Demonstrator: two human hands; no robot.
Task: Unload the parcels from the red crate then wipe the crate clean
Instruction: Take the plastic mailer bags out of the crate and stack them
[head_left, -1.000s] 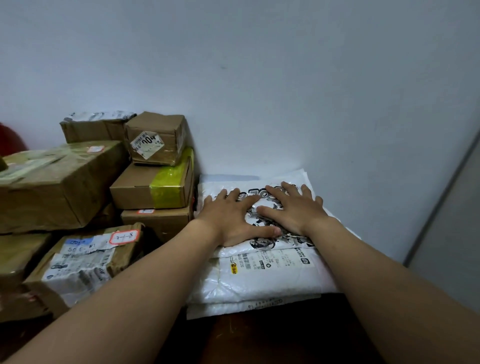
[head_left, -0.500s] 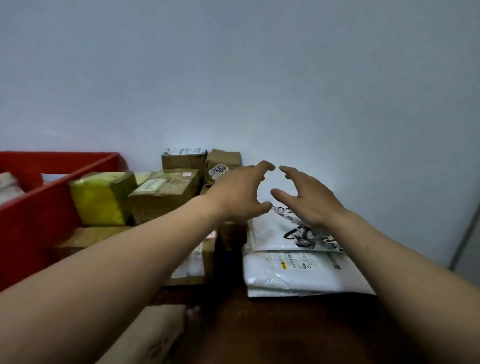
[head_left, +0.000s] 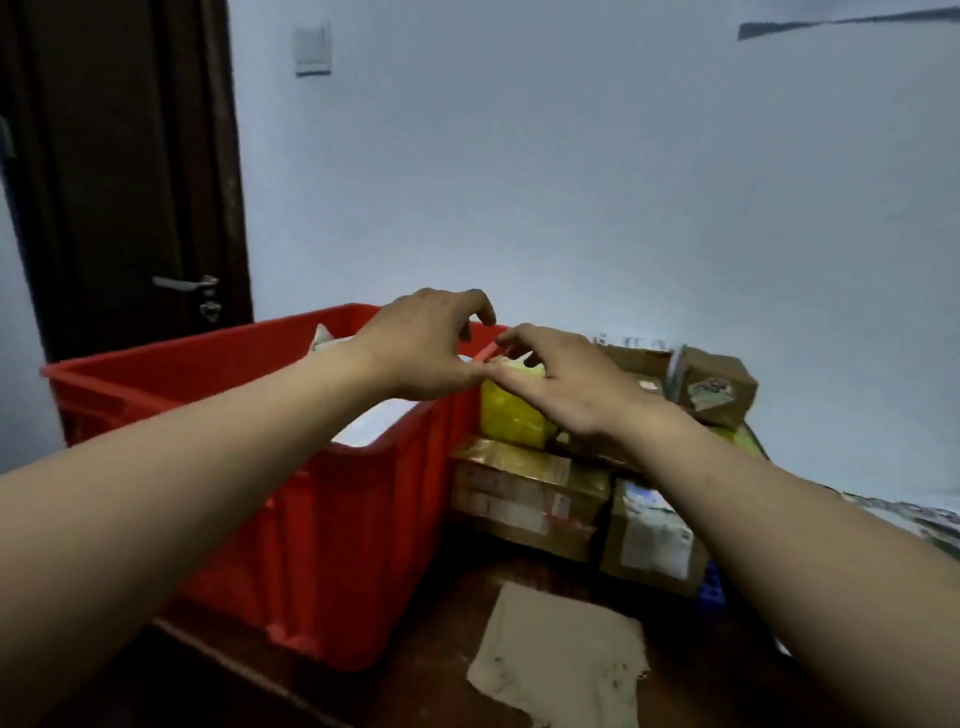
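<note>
One red crate (head_left: 322, 519), one cloth (head_left: 561, 654) (tan)

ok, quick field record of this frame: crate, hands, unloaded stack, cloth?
crate: red crate on the table, left side; white parcels inside
left hand: empty, fingers loosely curled, above the crate's right rim
right hand: empty, fingers relaxed, over the yellow-taped parcel
stack: cardboard boxes right of the crate, outside it
cloth: flat on the table, before the boxes
stage: unloading not done
</note>
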